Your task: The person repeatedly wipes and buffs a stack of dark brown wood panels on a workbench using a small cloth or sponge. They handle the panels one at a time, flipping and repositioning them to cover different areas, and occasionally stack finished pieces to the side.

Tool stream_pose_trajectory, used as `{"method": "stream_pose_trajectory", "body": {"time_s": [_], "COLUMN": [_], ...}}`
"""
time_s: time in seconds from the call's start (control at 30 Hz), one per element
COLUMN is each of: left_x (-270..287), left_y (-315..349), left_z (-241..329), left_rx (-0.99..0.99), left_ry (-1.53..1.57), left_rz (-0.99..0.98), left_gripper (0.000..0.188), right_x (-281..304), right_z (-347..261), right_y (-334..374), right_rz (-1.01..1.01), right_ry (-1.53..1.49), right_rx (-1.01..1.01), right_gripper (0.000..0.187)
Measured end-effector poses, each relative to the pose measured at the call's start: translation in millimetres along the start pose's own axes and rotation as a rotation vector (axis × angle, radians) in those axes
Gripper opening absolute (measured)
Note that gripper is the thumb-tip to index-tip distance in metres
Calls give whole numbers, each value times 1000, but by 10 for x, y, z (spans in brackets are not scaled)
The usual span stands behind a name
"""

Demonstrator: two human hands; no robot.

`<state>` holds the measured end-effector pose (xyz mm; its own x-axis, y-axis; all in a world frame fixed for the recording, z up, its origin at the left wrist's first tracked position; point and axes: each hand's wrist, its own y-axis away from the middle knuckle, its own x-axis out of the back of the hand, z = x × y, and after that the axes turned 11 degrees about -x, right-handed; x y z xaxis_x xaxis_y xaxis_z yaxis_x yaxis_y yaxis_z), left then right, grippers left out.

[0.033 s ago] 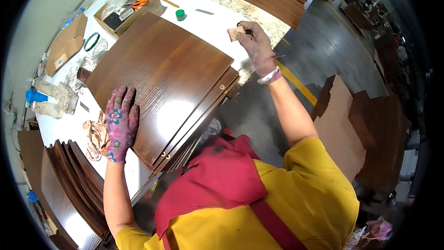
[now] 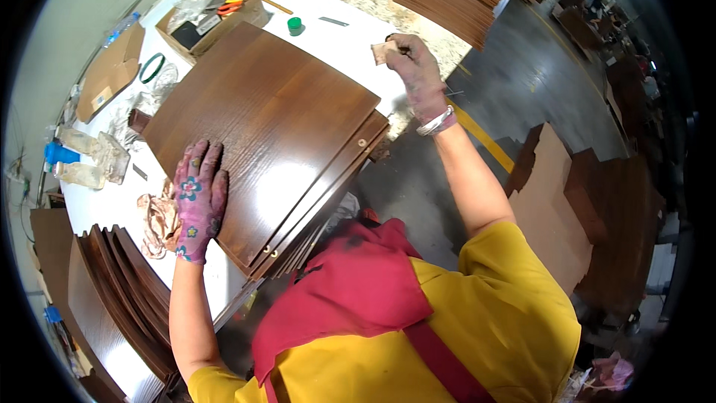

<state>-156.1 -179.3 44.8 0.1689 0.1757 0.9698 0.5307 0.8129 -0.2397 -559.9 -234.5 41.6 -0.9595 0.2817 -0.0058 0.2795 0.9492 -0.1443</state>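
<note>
A stack of dark brown wooden panels lies at an angle across the white table, the top one glossy, with round metal fittings along the near edges of the panels beneath. Gloved in pink with flowers, my left hand rests flat on the top panel's left edge, fingers stretched out. My right hand, in a stained pink glove, is raised beyond the stack's right corner. Between its thumb and fingers it pinches a small tan rectangular piece, apart from the panel; whether this is sandpaper or a thin block I cannot tell.
Crumpled brown paper lies beside my left hand. A cardboard box with orange-handled pliers, a green-capped jar and two small cans sit farther back. Curved brown panels stand at the near left; a tall panel stack is at the back right.
</note>
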Motion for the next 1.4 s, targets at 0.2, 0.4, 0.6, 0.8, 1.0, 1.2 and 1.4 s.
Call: {"method": "stream_pose_trajectory", "body": {"time_s": [0.2,0.4,0.6,0.8,1.0,1.2,1.4], "left_x": [113,-498,-704,164,538,1309,953], "left_y": [277,1031,1214,836,567,1450,979], "left_z": [-612,-1605,-1774,-913,619,434,597], "left_rx": [110,616,569,667,-183,209,161], "left_ry": [262,-151,76,425,-19,-10,-111], "left_rz": [283,-88,-133,318,-251,-857,-280], "left_gripper": [30,71,56,52,53,54,49], "right_x": [-517,-1185,-1507,-1505,-1519,-1584,-1503], "right_z": [-362,-373,162,171,126,266,266], "right_y": [168,161,-49,-56,-53,-106,-146], "right_rz": [-370,-647,-681,-658,-697,-668,-711], "right_ry": [-276,-288,-246,-237,-266,-165,-240], "right_rx": [-235,-294,-291,-270,-304,-229,-232], "right_gripper": [28,32,29,30,35,33,29]}}
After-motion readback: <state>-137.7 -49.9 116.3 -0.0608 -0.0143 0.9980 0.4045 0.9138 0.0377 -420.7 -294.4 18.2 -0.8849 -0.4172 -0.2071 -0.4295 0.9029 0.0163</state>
